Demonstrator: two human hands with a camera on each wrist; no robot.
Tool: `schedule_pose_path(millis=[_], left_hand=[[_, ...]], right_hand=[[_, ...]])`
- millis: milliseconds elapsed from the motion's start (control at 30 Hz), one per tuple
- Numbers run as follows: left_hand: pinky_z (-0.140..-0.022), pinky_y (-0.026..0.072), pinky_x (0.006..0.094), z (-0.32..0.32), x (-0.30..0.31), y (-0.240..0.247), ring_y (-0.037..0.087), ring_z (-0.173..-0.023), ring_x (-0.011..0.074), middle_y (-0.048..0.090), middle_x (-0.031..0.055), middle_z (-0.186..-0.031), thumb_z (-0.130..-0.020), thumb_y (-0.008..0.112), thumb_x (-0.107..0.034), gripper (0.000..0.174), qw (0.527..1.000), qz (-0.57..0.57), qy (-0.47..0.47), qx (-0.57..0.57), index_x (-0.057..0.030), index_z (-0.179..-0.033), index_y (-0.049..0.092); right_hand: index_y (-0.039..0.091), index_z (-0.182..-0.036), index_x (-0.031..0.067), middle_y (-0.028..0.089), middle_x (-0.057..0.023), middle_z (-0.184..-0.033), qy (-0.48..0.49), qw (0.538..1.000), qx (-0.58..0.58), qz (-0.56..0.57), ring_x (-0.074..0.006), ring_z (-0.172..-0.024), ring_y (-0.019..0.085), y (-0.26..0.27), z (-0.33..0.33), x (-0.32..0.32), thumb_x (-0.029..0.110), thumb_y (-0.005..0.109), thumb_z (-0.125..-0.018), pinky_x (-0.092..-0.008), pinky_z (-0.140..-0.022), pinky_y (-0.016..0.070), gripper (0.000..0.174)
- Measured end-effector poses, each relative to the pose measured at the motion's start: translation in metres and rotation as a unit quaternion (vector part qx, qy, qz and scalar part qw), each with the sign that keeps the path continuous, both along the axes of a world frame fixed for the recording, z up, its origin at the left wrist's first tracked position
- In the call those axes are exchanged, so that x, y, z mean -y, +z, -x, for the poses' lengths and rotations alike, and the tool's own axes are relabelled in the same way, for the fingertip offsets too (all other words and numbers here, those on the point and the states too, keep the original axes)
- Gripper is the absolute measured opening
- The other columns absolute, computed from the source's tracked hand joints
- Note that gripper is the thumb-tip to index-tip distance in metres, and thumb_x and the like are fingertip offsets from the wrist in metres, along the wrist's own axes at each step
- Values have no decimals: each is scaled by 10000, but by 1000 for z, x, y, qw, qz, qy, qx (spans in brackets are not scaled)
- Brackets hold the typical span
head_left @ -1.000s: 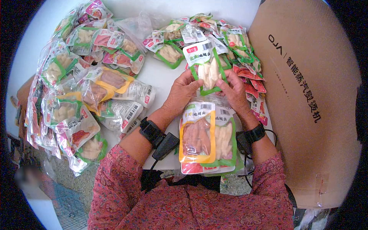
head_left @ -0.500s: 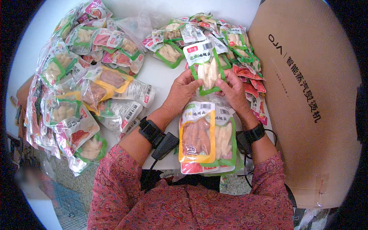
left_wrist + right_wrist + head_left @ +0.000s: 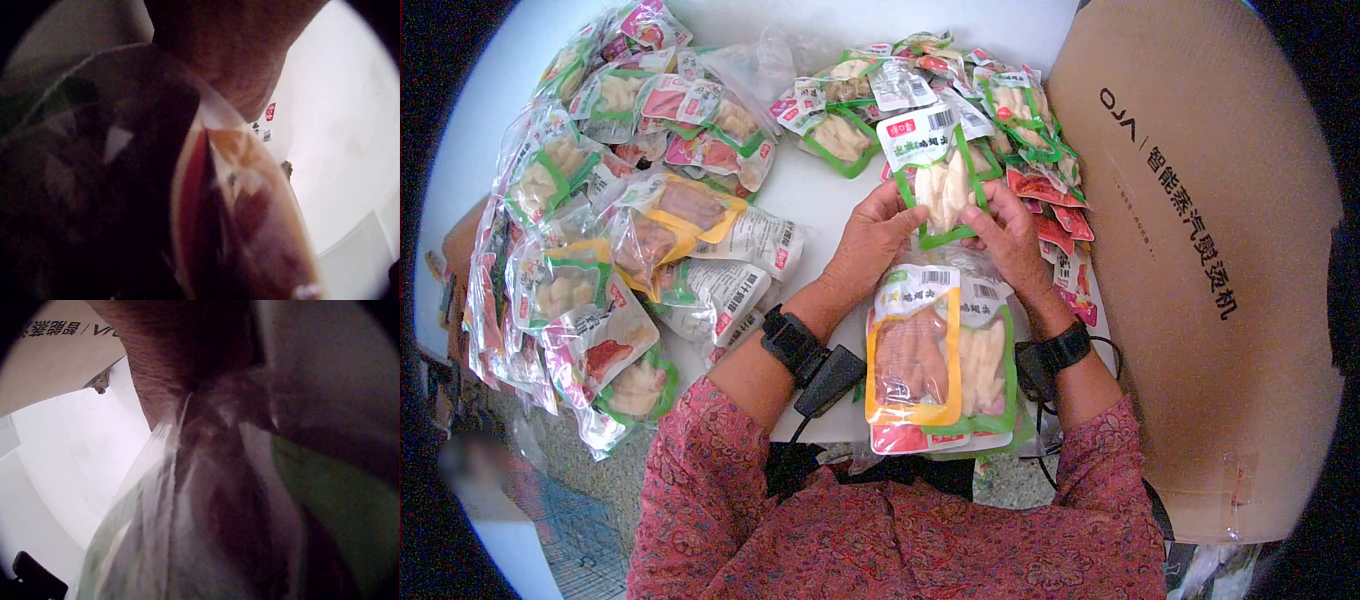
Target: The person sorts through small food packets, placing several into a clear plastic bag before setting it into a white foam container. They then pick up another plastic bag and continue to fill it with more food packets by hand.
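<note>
Both hands hold one green-edged food pouch [image 3: 945, 190] with pale pieces showing through its window, labelled end pointing away from the person. The left hand [image 3: 876, 240] pinches its lower left corner, and the right hand [image 3: 1012, 238] pinches its lower right; both thumbs lie on the front, most other fingers hidden behind. Between the forearms sits a clear plastic bag [image 3: 1018, 320] holding a yellow-edged pouch [image 3: 913, 360] beside a green-edged one [image 3: 985, 370]. In the left wrist view, plastic and a yellow-edged pouch [image 3: 256, 206] cover much of the picture below the hand [image 3: 219, 56].
Bagged pouches [image 3: 565, 290] heap up along the left side of the white table [image 3: 825, 215]. More loose pouches [image 3: 840, 140] lie at the back, with red ones [image 3: 1055, 215] beyond the right hand. A large cardboard box [image 3: 1200, 380] stands along the right.
</note>
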State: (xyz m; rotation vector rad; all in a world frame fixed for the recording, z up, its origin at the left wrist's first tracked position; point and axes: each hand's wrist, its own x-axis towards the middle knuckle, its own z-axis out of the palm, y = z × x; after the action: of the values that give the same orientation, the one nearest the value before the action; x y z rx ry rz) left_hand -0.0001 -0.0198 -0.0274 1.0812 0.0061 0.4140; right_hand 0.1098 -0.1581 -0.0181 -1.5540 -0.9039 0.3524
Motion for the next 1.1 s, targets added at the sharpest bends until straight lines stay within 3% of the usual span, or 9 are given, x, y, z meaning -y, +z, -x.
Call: schedule_pose_path(millis=[333, 1100], left_hand=[[-415, 270, 146, 1, -1, 1, 362, -503, -13, 575, -48, -810, -817, 544, -81, 318, 1000, -21, -3, -10, -96, -1132, 506], [-416, 268, 151, -2, -1, -1, 364, -500, -8, 572, -53, -804, -813, 542, -78, 299, 1000, -21, 7, -15, -96, -1111, 521]], right_hand=[[495, -907, 49, 559, -9, -809, 0, 1000, -3, 1, -62, -681, 541, -2, -1, 0, 158, 548, -822, -204, -527, 482, 148], [486, -901, 56, 560, -6, -799, 6, 1000, -4, -12, -59, -676, 540, -2, -1, 0, 175, 550, -823, -203, -523, 482, 156]])
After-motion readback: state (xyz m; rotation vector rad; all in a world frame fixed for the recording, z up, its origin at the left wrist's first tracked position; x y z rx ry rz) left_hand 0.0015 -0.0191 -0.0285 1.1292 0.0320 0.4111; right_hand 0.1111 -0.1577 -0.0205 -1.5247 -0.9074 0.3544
